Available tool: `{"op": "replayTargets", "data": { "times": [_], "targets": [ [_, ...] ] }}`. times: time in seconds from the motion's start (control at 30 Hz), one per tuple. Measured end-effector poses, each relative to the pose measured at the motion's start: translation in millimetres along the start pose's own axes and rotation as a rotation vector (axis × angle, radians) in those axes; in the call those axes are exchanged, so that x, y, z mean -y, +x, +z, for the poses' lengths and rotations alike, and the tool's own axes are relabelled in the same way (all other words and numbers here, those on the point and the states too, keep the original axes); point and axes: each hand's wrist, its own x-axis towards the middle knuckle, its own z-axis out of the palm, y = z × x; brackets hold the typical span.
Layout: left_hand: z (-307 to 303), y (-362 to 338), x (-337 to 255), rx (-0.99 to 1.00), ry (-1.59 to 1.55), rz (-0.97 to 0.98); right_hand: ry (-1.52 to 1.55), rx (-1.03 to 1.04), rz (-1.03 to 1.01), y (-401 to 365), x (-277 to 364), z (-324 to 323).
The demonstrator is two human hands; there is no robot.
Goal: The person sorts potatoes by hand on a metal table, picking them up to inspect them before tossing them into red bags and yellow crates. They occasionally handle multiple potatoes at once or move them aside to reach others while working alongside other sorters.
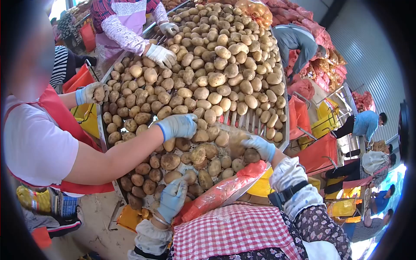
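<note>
Potatoes [170, 161] lie heaped over a slatted metal sorting table [253, 122] in front of me. My left hand [172, 198], in a light blue glove, is at the near edge with its fingers closed on a potato [189, 176]. On the right, my right hand [261, 148], gloved alike, grips a potato [251, 155]. Beside its fingertips another potato [236, 141] is smeared by motion. Red plastic sheeting [221, 190] covers the table's near edge between my hands.
At left, a co-worker's gloved hands [178, 126] reach across the potatoes. White-gloved hands [161, 55] of another person work at the far left side. Red bags [318, 154] and yellow bags [326, 117] hang on frames at right. Filled red sacks [312, 32] are stacked behind.
</note>
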Motion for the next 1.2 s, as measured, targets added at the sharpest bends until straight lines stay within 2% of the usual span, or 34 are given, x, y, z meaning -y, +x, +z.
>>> {"op": "replayTargets", "data": {
  "times": [0.03, 0.1, 0.13, 0.2, 0.23, 0.3, 0.33, 0.37, 0.4, 0.43, 0.47, 0.5, 0.53, 0.57, 0.6, 0.63, 0.67, 0.7, 0.77, 0.8, 0.83, 0.87, 0.9, 0.97, 1.0, 1.03, 1.07, 1.1, 1.17, 1.2],
  "targets": [
    [4.8, 3.9, 2.1, 0.036, -0.178, -0.048, -0.005, -0.009, -0.006, -9.2, 7.3, 10.7],
    [19.8, 21.9, -8.3, 0.091, -0.297, -0.007, 0.85, -0.241, 0.11, -23.6, 13.8, 38.0],
    [29.0, 33.0, -17.1, 0.137, -0.412, 0.02, 0.843, -0.251, 0.096, -25.7, 14.1, 44.2],
    [43.4, 54.7, -46.2, 0.228, -0.485, 0.17, 0.933, 0.37, 0.02, -27.4, 11.1, 56.8],
    [53.8, 63.0, -57.0, 0.23, -0.481, 0.17, 0.935, 0.371, 0.017, -28.1, 9.1, 64.2],
    [72.6, 73.5, -73.8, 0.258, -0.593, 0.308, 0.917, 0.155, 0.122, -33.8, 6.5, 80.1],
    [76.8, 77.0, -79.6, 0.254, -0.585, 0.304, 0.95, 0.185, 0.189, -41.5, 8.1, 87.4],
    [80.1, 79.9, -84.7, 0.203, -0.432, 0.395, 0.954, 0.195, 0.19, -44.9, 18.7, 97.5],
    [82.0, 80.5, -87.4, 0.152, -0.275, 0.484, 0.718, 0.002, 0.248, -46.1, 31.8, 109.9],
    [85.1, 80.5, -84.5, 0.149, -0.262, 0.48, 0.477, -0.185, 0.297, -46.4, 37.3, 114.7],
    [90.2, 80.9, -78.5, 0.139, -0.434, 0.349, -0.086, 0.173, -0.065, -37.0, -18.0, 85.9],
    [93.1, 79.4, -76.9, 0.126, -0.602, 0.212, -0.072, 0.183, -0.069, -42.0, -7.8, 93.1],
    [95.2, 76.0, -77.1, 0.109, -0.848, 0.044, 0.236, 0.216, 0.034, -50.5, 3.9, 100.4],
    [95.6, 75.6, -70.3, 0.103, -0.827, 0.032, 0.545, 0.251, 0.139, -57.1, 19.6, 107.8],
    [95.2, 78.8, -56.3, 0.144, -1.044, -0.089, 0.39, 0.223, 0.262, -58.5, 31.7, 106.9],
    [94.9, 82.1, -43.3, 0.182, -1.261, -0.209, 0.404, 0.243, 0.256, -56.5, 29.9, 100.7],
    [99.2, 83.5, -41.8, 0.086, -1.193, -0.238, 0.239, 0.234, 0.268, -56.5, 31.0, 96.0],
    [96.9, 82.4, -37.9, 0.077, -1.181, -0.246, 0.073, 0.219, 0.281, -56.4, 33.1, 92.9],
    [92.3, 83.1, -38.0, 0.383, -1.47, -0.234, 0.179, 0.143, 0.348, -65.3, 37.8, 90.2],
    [102.3, 82.6, -44.3, 0.382, -1.465, -0.241, 0.194, 0.055, 0.312, -68.0, 36.0, 90.4],
    [119.7, 78.7, -53.2, 0.185, -1.029, -0.102, 0.21, -0.032, 0.277, -71.8, 31.8, 90.7],
    [134.8, 73.9, -65.1, -0.002, -0.585, 0.031, 0.273, -0.092, -0.021, -71.2, 12.7, 89.2],
    [145.2, 67.9, -73.9, 0.026, -0.501, 0.096, 0.28, -0.087, -0.018, -71.6, -2.9, 76.9],
    [156.5, 66.7, -72.3, 0.15, -0.505, 0.185, 0.98, 0.034, 0.281, -85.9, -29.5, 35.2],
    [152.3, 66.9, -70.5, 0.141, -0.495, 0.176, 0.71, -0.123, 0.15, -101.3, -33.7, 20.5],
    [144.6, 66.9, -68.1, 0.125, -0.139, 0.31, 0.435, -0.273, 0.02, -121.8, -35.7, 5.3],
    [135.1, 66.3, -65.4, 0.107, 0.219, 0.434, 0.719, -0.262, 0.084, -145.0, -38.8, -10.9],
    [121.1, 68.1, -54.6, -0.01, 0.496, 0.461, 1.001, -0.248, 0.15, -168.7, -43.8, -27.7],
    [95.1, 56.3, -36.3, -0.128, 0.833, 0.268, 0.937, -0.553, 0.109, -213.9, -66.8, -58.7],
    [84.5, 44.7, -24.3, -0.141, 0.843, 0.257, 0.887, -0.637, 0.129, -234.7, -89.8, -78.1]
  ]
}}
